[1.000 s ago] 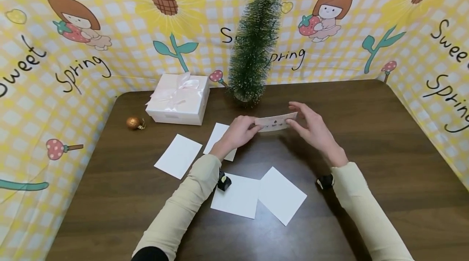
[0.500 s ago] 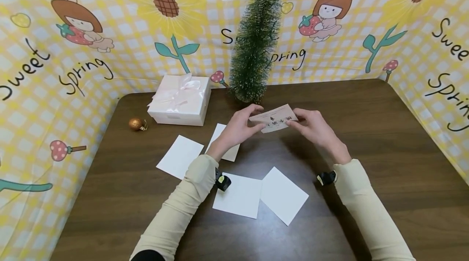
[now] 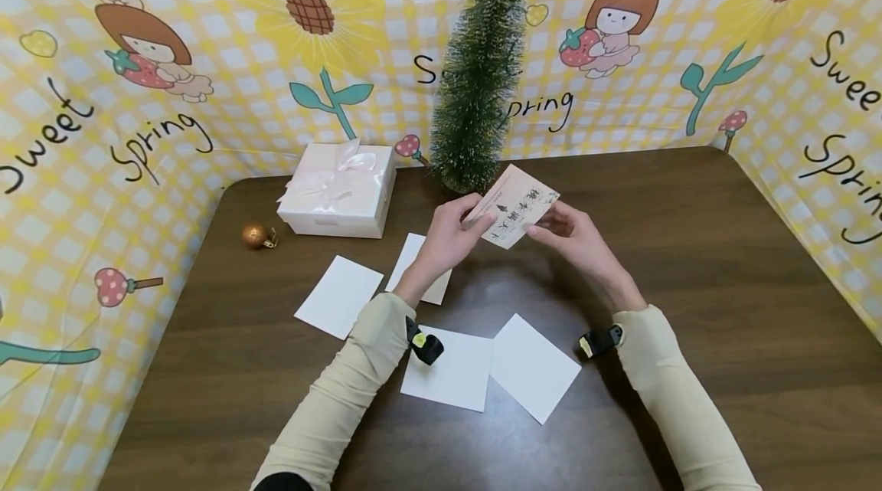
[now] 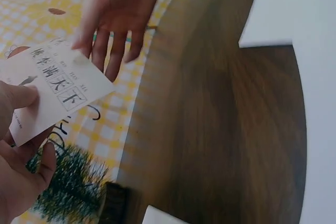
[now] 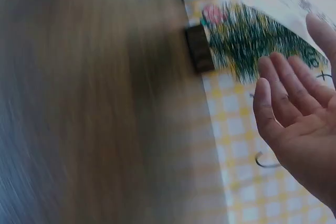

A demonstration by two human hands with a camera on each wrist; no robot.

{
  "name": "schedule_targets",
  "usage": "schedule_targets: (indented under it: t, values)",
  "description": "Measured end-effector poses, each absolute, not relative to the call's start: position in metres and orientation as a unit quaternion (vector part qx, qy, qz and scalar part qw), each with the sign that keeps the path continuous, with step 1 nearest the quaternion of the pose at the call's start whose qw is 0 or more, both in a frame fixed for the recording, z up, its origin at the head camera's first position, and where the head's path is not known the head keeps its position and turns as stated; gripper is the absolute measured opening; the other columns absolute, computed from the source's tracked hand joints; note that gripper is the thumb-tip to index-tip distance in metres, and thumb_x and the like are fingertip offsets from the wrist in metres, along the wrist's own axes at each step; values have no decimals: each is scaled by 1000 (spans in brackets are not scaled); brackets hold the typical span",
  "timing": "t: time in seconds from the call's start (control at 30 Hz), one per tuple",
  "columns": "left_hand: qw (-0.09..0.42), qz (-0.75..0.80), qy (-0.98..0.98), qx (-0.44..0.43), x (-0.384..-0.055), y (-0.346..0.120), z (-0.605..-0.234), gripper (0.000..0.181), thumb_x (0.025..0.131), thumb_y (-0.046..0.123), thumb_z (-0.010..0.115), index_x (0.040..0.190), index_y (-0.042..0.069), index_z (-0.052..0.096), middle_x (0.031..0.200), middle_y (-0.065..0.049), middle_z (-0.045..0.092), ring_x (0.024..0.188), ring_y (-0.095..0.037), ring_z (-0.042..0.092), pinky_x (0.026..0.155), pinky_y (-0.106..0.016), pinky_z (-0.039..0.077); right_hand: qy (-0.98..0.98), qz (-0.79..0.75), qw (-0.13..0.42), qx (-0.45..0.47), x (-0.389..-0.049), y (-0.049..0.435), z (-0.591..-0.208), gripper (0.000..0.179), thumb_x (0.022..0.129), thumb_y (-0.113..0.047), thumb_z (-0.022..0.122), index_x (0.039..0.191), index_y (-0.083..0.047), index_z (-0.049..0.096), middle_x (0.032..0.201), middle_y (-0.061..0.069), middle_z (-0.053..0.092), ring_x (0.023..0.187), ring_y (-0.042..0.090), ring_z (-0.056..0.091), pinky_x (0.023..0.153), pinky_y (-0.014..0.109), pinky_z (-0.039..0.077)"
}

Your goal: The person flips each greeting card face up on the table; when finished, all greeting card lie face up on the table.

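My left hand (image 3: 446, 237) pinches a small pale-pink card (image 3: 513, 207), its thumb on the printed face and its fingers behind. In the left wrist view, dark characters and a small figure show on the card (image 4: 58, 85). At the card's other side is my right hand (image 3: 575, 242). Its thumb is by the card's edge, and its fingers look loose and spread in the right wrist view, where the hand (image 5: 299, 119) shows its palm. Whether that thumb touches the card is unclear. The card is held above the table, in front of the green bristle tree (image 3: 475, 85).
On the brown table (image 3: 723, 269) lie several white sheets, among them a left sheet (image 3: 338, 296) and a front right sheet (image 3: 536, 368). A white gift box (image 3: 338, 192) with a ribbon stands at back left, beside a golden bauble (image 3: 255, 235). Patterned cloth (image 3: 262, 93) borders the table.
The card has been tilted up and turned, so its printed face shows more fully. My left hand has shifted its hold, thumb now on the face; the right hand's fingers have loosened.
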State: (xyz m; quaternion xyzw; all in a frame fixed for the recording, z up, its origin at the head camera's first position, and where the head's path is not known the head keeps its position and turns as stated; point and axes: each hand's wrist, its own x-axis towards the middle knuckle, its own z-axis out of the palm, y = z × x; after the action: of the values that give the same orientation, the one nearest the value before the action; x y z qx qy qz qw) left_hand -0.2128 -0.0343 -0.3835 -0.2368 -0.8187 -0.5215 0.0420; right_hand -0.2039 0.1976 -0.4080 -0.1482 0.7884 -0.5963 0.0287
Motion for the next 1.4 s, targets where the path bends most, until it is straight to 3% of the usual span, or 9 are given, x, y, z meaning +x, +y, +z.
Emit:
schedule_targets:
  t: [0.2,0.43,0.6,0.77,0.87,1.0,1.2,1.33,1.4]
  values:
    - [16,-536,-813,-226,-213,-34,-386,26,96,16,63,117,2,62,103,-14,70,84,-19,64,70,-28,48,794,-590,12,-146,-205,190,-405,27,93,-11,66,115,4,66,98,10,73,84,23,68,70,29,49]
    - [1,-509,-829,-232,-219,-45,-381,41,92,18,68,128,6,53,112,-12,64,92,-21,62,79,-35,48,882,-413,27,-225,-204,196,-387,19,93,-11,67,111,-5,69,95,9,72,79,23,64,68,28,49]
    - [-38,-491,-826,-275,-219,-45,-375,20,94,12,65,113,6,63,101,-10,68,70,-19,57,63,-28,44,890,-365,57,-267,-206,196,-378,13,92,-8,67,104,-5,69,89,6,71,73,19,60,64,31,48]
    - [-31,-507,-821,-262,-216,-45,-376,9,95,7,62,102,4,65,93,-11,70,66,-15,56,56,-25,39,883,-398,48,-245,-205,194,-383,16,91,-15,69,104,-5,65,94,7,70,80,19,62,70,34,50]
    - [1,-534,-809,-246,-215,-44,-377,9,94,5,63,103,3,64,95,-12,70,69,-15,59,55,-25,38,859,-462,50,-214,-205,194,-393,24,91,-18,70,110,-4,64,100,10,70,86,23,65,73,31,51]
    - [28,-559,-795,-236,-214,-44,-376,14,93,6,64,106,1,63,98,-15,70,74,-19,60,57,-26,39,825,-527,59,-198,-203,195,-401,26,90,-15,71,111,-1,67,103,14,71,80,29,65,66,26,50]
    - [-2,-533,-815,-230,-214,-52,-378,28,93,14,66,117,3,59,104,-11,66,87,-19,60,72,-27,45,868,-441,33,-226,-205,200,-391,14,88,-14,73,99,-6,71,93,8,72,69,18,58,58,25,45]
    - [-12,-506,-825,-250,-216,-57,-381,15,93,8,65,106,1,64,93,-11,68,79,-20,60,70,-27,45,886,-393,28,-243,-207,204,-382,9,88,-12,72,93,-7,68,88,7,71,66,17,56,56,25,41]
    - [-6,-505,-825,-252,-216,-57,-382,8,93,4,64,99,0,65,88,-12,68,74,-20,60,66,-27,44,882,-412,30,-226,-207,204,-381,13,89,-14,72,97,-5,66,91,9,71,70,17,59,58,24,43]
